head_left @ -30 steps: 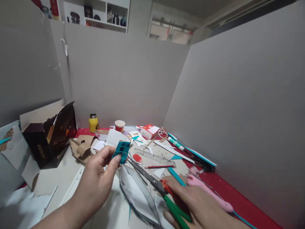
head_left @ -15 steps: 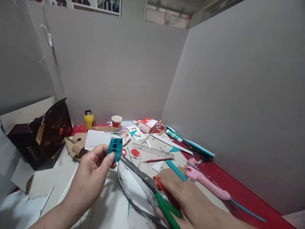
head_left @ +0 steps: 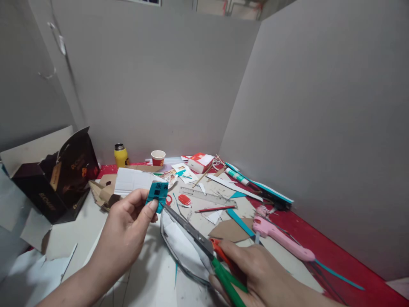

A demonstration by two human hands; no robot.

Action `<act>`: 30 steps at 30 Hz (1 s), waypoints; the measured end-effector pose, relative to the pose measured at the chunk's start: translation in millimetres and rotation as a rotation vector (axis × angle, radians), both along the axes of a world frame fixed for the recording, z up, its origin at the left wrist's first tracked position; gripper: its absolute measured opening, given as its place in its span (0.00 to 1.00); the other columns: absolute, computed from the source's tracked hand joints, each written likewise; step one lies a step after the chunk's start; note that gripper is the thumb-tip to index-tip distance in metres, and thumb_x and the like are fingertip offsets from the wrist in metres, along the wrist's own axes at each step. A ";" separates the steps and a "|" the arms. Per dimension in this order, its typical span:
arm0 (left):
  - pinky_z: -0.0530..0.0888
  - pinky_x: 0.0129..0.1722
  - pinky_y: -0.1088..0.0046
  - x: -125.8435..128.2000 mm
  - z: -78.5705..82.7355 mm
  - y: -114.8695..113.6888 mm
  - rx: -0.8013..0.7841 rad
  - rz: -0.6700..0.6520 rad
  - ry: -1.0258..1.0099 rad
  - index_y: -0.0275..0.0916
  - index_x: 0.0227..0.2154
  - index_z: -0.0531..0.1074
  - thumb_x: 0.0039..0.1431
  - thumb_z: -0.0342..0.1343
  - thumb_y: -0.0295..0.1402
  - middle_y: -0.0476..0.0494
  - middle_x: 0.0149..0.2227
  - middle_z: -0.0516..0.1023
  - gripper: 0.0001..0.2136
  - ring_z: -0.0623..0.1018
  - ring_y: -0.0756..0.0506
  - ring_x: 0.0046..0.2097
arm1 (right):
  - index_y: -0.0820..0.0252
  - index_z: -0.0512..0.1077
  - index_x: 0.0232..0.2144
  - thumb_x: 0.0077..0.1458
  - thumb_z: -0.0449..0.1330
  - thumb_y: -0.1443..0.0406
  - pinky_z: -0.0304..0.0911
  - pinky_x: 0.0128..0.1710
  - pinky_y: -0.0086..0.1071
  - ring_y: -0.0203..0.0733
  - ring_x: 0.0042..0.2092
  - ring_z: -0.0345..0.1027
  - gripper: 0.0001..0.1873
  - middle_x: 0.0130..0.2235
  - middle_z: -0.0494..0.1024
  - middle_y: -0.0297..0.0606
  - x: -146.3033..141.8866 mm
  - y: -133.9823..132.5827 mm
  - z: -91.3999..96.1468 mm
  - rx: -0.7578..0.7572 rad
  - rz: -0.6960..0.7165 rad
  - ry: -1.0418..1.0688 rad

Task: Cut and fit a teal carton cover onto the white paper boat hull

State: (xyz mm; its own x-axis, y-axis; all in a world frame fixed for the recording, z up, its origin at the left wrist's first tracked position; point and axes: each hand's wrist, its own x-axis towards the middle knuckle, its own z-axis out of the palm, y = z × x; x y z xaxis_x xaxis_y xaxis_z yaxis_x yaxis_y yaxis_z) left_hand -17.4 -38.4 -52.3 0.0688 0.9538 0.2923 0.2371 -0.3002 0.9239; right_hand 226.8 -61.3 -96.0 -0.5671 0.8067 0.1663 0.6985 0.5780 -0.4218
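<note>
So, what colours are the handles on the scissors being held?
Green and orange on the scissors, partly hidden by the right hand; seen in the head view.

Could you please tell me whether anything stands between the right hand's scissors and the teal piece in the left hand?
Nothing visible does. The scissors in the right hand reach up close to the lower right edge of the teal piece. The left hand holds the piece from its left and lower side.
</note>
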 end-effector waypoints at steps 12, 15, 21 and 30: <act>0.68 0.31 0.76 -4.2 5.1 -0.1 -0.059 0.001 0.041 0.40 0.29 0.73 0.61 0.54 0.36 0.52 0.26 0.70 0.08 0.70 0.50 0.30 | 0.56 0.66 0.32 0.61 0.49 0.64 0.61 0.29 0.31 0.40 0.29 0.67 0.07 0.32 0.76 0.38 8.7 -2.4 5.0 -0.019 0.016 0.016; 0.67 0.31 0.75 -8.9 6.3 0.5 -0.087 -0.010 0.067 0.40 0.28 0.73 0.61 0.55 0.37 0.52 0.25 0.70 0.09 0.70 0.49 0.30 | 0.56 0.66 0.31 0.60 0.50 0.65 0.59 0.28 0.32 0.40 0.27 0.65 0.07 0.28 0.74 0.36 11.4 -0.3 6.2 0.020 0.021 -0.034; 0.66 0.32 0.75 -10.2 2.9 4.9 -0.118 -0.075 0.011 0.39 0.28 0.71 0.62 0.54 0.38 0.52 0.26 0.69 0.09 0.68 0.50 0.29 | 0.56 0.66 0.29 0.57 0.53 0.63 0.59 0.27 0.33 0.41 0.28 0.64 0.06 0.28 0.72 0.37 9.4 2.7 13.2 0.030 -0.030 -0.114; 0.66 0.32 0.76 -1.4 2.7 -2.0 -0.111 -0.043 -0.043 0.39 0.30 0.71 0.62 0.54 0.38 0.52 0.27 0.68 0.09 0.68 0.50 0.31 | 0.57 0.67 0.30 0.55 0.56 0.61 0.64 0.32 0.35 0.44 0.33 0.67 0.06 0.34 0.75 0.40 7.7 -0.2 21.5 -0.012 -0.020 -0.123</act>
State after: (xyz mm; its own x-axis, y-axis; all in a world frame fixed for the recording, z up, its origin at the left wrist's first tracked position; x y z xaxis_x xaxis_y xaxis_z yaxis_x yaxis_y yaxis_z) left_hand -18.8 -40.5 -49.6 0.1002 0.9769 0.1887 0.1851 -0.2046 0.9612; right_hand 234.5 -61.5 -74.5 -0.5665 0.8195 0.0868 0.7568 0.5590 -0.3389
